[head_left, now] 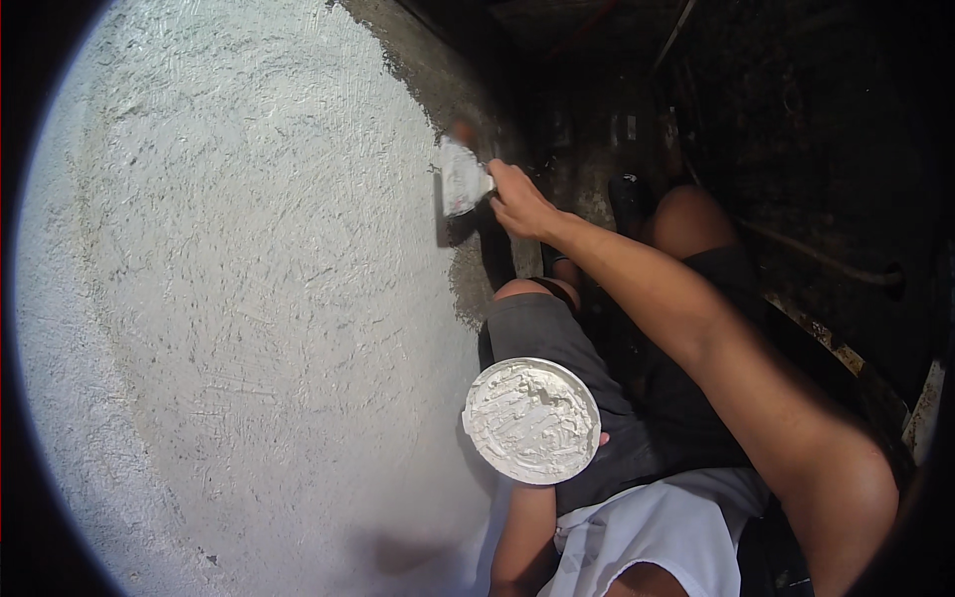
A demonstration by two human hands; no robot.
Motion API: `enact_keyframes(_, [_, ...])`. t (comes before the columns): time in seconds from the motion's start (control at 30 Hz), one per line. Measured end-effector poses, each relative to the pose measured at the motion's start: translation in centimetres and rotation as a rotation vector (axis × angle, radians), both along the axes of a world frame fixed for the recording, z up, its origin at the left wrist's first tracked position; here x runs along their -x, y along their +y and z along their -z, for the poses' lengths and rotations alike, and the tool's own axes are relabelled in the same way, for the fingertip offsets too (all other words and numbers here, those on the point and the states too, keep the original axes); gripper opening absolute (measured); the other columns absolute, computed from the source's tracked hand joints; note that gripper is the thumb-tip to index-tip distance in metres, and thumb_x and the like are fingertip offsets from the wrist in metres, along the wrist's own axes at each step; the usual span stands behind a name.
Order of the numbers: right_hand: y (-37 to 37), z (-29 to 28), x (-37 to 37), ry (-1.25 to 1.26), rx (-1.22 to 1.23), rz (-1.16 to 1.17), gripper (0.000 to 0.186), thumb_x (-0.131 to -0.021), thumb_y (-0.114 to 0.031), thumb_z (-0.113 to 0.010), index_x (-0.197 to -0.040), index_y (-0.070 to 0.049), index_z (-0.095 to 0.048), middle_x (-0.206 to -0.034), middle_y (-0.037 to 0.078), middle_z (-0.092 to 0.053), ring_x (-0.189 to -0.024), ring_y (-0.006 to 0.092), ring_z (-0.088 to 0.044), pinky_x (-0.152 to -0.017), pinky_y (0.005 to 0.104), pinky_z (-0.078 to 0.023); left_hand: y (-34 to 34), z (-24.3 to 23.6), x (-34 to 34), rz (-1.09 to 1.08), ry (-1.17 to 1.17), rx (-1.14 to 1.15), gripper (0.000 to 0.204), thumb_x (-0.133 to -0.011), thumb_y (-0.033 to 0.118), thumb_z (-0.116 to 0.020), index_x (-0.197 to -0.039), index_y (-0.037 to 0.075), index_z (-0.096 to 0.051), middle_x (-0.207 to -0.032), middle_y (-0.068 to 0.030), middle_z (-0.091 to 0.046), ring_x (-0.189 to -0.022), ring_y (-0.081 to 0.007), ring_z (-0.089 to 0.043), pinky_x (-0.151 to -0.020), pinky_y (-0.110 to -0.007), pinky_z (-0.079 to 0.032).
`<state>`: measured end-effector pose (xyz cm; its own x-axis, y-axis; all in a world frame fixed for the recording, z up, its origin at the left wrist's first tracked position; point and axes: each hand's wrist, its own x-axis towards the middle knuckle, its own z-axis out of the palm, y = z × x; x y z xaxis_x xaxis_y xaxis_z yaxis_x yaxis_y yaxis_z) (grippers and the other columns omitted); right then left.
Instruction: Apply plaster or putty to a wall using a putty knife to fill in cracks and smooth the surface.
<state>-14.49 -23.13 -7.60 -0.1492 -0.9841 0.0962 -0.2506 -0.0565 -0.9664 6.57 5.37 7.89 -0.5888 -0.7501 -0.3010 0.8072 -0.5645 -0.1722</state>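
My right hand [519, 202] is closed around the short handle of a broad, flat tool [463, 179] coated in white paste. The tool is up against the edge of the white-coated wall [269, 249], where bare grey surface begins. Whether it is a brush or a putty knife does not show clearly. Below, a round white container [532, 421] filled with thick, ridged white paste rests above my thigh. My left hand [604, 438] holds it from beneath; only a fingertip shows past the rim, and the remaining fingers are hidden.
Uncoated grey wall [423, 70] runs along the ragged edge of the white coat. My knees and dark shorts [542, 333] are close beside the wall. A pipe or hose [821, 261] crosses the dark area on the right. A blurred orange spot [464, 129] shows just beyond the tool.
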Motion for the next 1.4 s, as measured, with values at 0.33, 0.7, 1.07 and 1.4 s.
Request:
enact_keyframes(0.33, [0.3,2.4,-0.1,0.068,-0.408,-0.197,0.032,-0.088,0.005,-0.052,-0.118,0.011,-0.044,-0.109,0.042,-0.064,-0.115,0.0615,-0.059,-0.098,0.0631,-0.045,0.0,0.7,-0.9,0.076,0.005,-0.013,0.108,-0.088,0.089,-0.05,-0.171,0.023,-0.028,-0.177,-0.0056,-0.028,-0.164,-0.0369,-0.019,-0.131,-0.068,-0.011])
enact_keyframes(0.7, [-1.5,-1.0,-1.1,0.039,-0.102,-0.154,0.033,-0.089,0.0,-0.058,-0.117,0.009,-0.044,-0.11,0.04,-0.063,-0.115,0.0585,-0.06,-0.097,0.0589,-0.048,0.7,0.6,-1.9,0.094,-0.137,-0.077,0.111,-0.084,0.09,-0.053,-0.171,0.025,-0.028,-0.177,-0.0056,-0.025,-0.164,-0.0383,-0.016,-0.129,-0.071,-0.01])
enact_keyframes(1.07, [0.8,1.4,1.2,0.139,-0.334,-0.136,0.031,-0.087,0.006,-0.055,-0.116,0.012,-0.047,-0.116,0.041,-0.065,-0.119,0.057,-0.061,-0.098,0.0576,-0.051,1.3,1.5,-3.2,0.06,0.074,-0.256,0.099,-0.092,0.084,-0.047,-0.169,0.023,-0.033,-0.176,-0.0059,-0.03,-0.164,-0.0373,-0.017,-0.131,-0.066,-0.012])
enact_keyframes(1.4, [-0.2,-1.6,1.0,0.277,-0.545,-0.291,0.033,-0.09,0.001,-0.059,-0.122,0.005,-0.049,-0.126,0.034,-0.069,-0.125,0.048,-0.065,-0.101,0.0658,-0.046,1.2,1.5,-2.7,0.105,-0.133,-0.177,0.098,-0.092,0.083,-0.051,-0.167,0.021,-0.038,-0.175,-0.0065,-0.033,-0.163,-0.0377,-0.02,-0.131,-0.064,-0.015])
